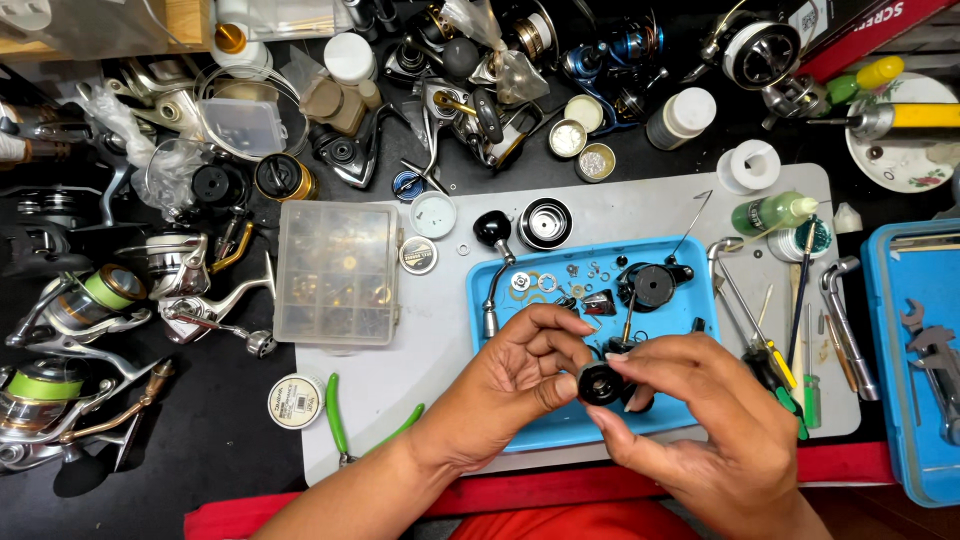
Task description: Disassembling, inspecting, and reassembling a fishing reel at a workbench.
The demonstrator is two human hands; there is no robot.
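My left hand (pixel 517 375) and my right hand (pixel 700 420) meet over the front of a blue tray (pixel 500 300). Together they pinch a small round black reel part (pixel 601 384) with a hole in its middle; the left thumb and fingers grip its left side, the right fingers its right side. In the tray behind lie a black-knobbed crank handle (pixel 492 262), a black reel body (pixel 650 286) and several small washers and rings (pixel 545 284).
A grey mat (pixel 440 340) holds the tray, a clear compartment box (pixel 338 272), green-handled pliers (pixel 340 420), a spool (pixel 545 222), screwdrivers and wrenches (pixel 790 330). Fishing reels (pixel 90 300) crowd the left and back. A second blue tray (pixel 925 360) sits at right.
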